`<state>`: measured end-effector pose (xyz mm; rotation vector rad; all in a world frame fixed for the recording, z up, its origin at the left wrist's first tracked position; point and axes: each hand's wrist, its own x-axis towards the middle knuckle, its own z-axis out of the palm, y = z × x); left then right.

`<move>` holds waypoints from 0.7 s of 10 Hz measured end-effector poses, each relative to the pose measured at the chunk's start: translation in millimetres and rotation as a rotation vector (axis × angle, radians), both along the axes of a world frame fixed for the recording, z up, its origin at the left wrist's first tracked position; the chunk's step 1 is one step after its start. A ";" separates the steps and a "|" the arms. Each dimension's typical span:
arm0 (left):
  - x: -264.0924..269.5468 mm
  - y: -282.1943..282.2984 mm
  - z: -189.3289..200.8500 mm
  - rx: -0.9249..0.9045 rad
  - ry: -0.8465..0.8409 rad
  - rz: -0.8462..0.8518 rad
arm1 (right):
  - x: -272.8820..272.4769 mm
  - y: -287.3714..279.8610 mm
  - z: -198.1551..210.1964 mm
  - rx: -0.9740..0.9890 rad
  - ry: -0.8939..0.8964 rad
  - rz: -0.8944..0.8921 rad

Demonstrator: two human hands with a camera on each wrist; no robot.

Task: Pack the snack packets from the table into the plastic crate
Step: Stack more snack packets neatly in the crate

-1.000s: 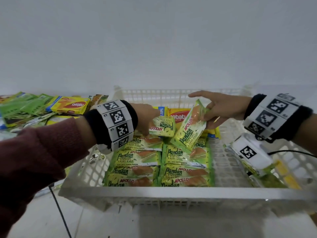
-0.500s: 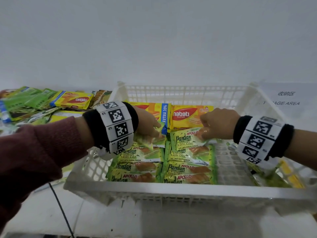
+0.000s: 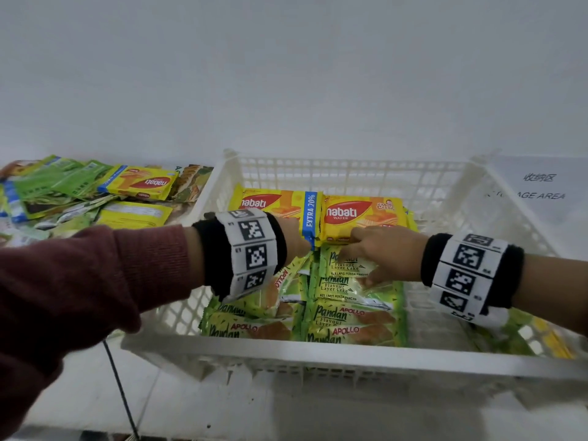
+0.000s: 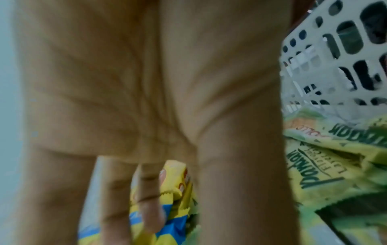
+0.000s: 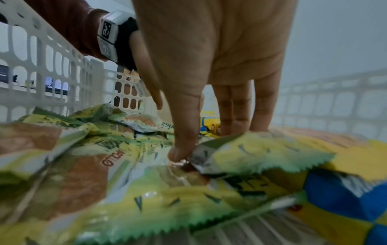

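From the head view, both hands are down inside the white plastic crate (image 3: pixel 318 353). Along its far wall lie two yellow wafer packets (image 3: pixel 362 218) side by side; in front of them, two columns of green cake packets (image 3: pixel 353 316) run toward the near rim. The left hand (image 3: pixel 294 240) reaches in at the seam between yellow and green, its fingers hidden behind the banded wrist, so its grip cannot be judged here. The right hand (image 3: pixel 386 253) lies on the top green packet of the right column. On the tabletop left of the crate lies a loose heap of packets (image 3: pixel 79 192), green and yellow. More packets show blurred through the crate's right wall.

Left wrist view: the left hand (image 4: pixel 146 99) fills the frame, fingers (image 4: pixel 150 207) straight, pointing down at a yellow and blue packet (image 4: pixel 173 190); contact is hard to make out. Green packets (image 4: pixel 335 157) lie to the right, the crate wall (image 4: pixel 335 66) behind.

Right wrist view: the right hand (image 5: pixel 209 66) has its thumb (image 5: pixel 182 149) pressed on a green packet's crimped end (image 5: pixel 251 157), fingers behind that edge, pinching it. The near foreground is blurred.
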<state>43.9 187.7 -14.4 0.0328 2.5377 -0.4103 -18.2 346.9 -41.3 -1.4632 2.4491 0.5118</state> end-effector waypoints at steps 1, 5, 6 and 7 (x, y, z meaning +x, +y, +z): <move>-1.9 8.5 -8.8 -0.154 -0.042 -0.249 | -2.7 -2.1 0.0 -0.004 -0.002 -0.002; -9.9 7.4 9.1 -0.272 0.023 -0.372 | -14.4 8.1 6.9 -0.165 -0.090 0.007; -15.3 -0.5 22.3 -0.151 0.001 -0.240 | -23.1 12.6 15.4 -0.262 -0.082 -0.047; -19.1 -5.9 24.5 -0.107 0.022 -0.121 | -34.0 17.0 22.6 -0.375 -0.068 -0.137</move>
